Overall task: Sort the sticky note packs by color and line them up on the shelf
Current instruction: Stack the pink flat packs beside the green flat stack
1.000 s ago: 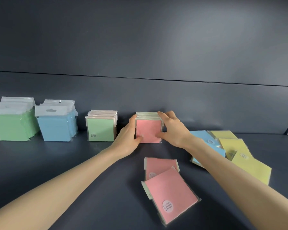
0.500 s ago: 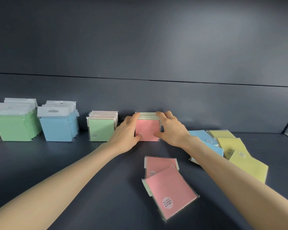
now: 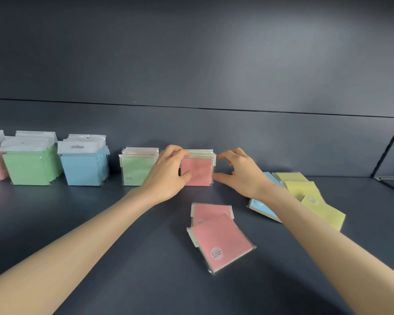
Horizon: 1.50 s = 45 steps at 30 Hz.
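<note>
So the left hand (image 3: 168, 176) has its grip clamped on the upright pink stack (image 3: 199, 171) at the back edge of the shelf (image 3: 77, 223); the right hand (image 3: 241, 176) hovers just beside it, fingers loosely curled, grip apart.

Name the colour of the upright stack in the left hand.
Pink: the stack shows best in the head view.

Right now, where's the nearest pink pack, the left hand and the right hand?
nearest pink pack (image 3: 223, 241): head view, its middle.
left hand (image 3: 166, 176): head view, its back.
right hand (image 3: 242, 177): head view, its back.
</note>
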Tool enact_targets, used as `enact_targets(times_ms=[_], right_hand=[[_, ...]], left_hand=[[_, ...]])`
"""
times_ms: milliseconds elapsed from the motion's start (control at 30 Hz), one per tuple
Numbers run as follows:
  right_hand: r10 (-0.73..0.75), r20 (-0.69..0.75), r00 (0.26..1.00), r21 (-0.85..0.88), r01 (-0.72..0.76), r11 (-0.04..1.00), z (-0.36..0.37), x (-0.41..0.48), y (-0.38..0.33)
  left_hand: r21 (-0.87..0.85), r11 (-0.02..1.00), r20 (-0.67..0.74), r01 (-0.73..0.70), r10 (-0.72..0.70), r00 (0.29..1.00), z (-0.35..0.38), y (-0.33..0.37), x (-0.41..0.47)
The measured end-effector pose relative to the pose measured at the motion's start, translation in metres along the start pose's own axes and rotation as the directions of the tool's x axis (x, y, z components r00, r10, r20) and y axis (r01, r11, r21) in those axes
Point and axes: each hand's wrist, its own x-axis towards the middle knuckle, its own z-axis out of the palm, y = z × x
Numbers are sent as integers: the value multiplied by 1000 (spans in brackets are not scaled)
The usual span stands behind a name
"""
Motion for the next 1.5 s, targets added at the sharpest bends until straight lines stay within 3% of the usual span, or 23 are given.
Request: enact_targets(times_ms=[200,400,500,633,833,1033,1200,1500], right_hand=[[15,222,975,188,-58,980,-7,-47,-2],[16,368,930,185,-91,979,-1,-71,1],[6,420,908,151,-76,986,-2,-76,-1],[19,413,911,139,-84,987,-7,-79,-2],[46,203,978,376,-121,919,-12,-70,1],[53,106,993,465,-97,880,-8,-51,4],[107,43,993,485,-114,867,2,-31,5],[137,-32,990,451,-108,886,6,5,6]], left_hand=[[-159,985,165,69,-42,985,4,14,-35],[-208,948,434,239,-129,892,9,17,-51],[-224,937,480,269,-134,867,9,18,-50],[-314,896,427,313,-161,890,3,21,-50],[-521,796,237,309,-213,948,-7,18,-48],[-569,762,147,307,-273,951,-15,7,-38],[-551,791,86,267,-264,961,-14,-7,-28],[-571,781,25,253,-292,956,-2,-18,-7]])
